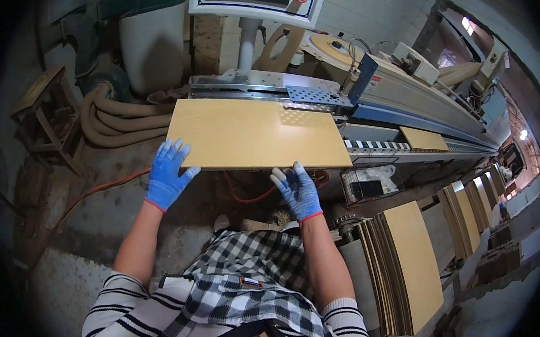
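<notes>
A pale yellow rectangular board lies level across the front of a long machine, beside its perforated blue plate. My left hand, in a blue and white glove, grips the board's near-left corner, thumb apart from the fingers. My right hand, gloved alike, is at the near edge toward the right, one fingertip touching it and the other fingers loosely apart just below. A smaller yellow board rests further right on the machine.
A control panel stands above. Left are ribbed hoses and a wooden stand. An orange hose crosses the floor. A wire basket hangs under the machine; stacked boards line the right.
</notes>
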`<state>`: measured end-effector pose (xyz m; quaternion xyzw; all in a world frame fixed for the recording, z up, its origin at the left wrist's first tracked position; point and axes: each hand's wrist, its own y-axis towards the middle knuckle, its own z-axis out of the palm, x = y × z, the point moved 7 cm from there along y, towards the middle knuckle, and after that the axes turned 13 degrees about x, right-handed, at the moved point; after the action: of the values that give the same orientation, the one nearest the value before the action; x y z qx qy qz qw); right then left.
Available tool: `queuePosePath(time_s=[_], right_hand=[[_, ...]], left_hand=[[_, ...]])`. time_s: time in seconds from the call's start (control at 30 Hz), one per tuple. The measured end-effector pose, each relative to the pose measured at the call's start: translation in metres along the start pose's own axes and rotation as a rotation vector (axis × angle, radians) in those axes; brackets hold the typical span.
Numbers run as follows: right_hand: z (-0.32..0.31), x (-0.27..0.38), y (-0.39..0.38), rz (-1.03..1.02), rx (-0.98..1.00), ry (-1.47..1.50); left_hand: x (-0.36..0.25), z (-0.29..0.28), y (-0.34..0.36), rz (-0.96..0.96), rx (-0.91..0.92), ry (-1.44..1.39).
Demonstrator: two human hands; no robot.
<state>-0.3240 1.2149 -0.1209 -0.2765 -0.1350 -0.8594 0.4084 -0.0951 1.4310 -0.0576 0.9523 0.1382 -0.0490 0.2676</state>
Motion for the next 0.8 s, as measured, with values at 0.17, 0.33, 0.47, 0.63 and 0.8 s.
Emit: queuePosePath(time_s=[0.17,0.33,0.47,0.63,0.8], right_hand=[[-0.012,0.017,-0.047,0.013,0.124,-0.292],[-0.076,0.012,-0.132,-0.069,-0.142,-1.543],[-0.054,-0.017,-0.175,-0.240,0.022,-2.227],[-0.061,-0.028,-0.170,-0.154,0.006,-2.267],[-0.056,-0.025,-0.169,-0.180,0.023,-2.257]], left_hand=[[0.023,0.018,0.034,-0.100,0.011,0.019],[0.030,0.024,0.052,-0.179,0.142,-0.046],[0.029,0.019,0.049,-0.228,0.170,0.045],[0.042,0.014,0.037,-0.309,0.139,0.128],[0.071,0.018,0.018,-0.278,0.097,-0.141]])
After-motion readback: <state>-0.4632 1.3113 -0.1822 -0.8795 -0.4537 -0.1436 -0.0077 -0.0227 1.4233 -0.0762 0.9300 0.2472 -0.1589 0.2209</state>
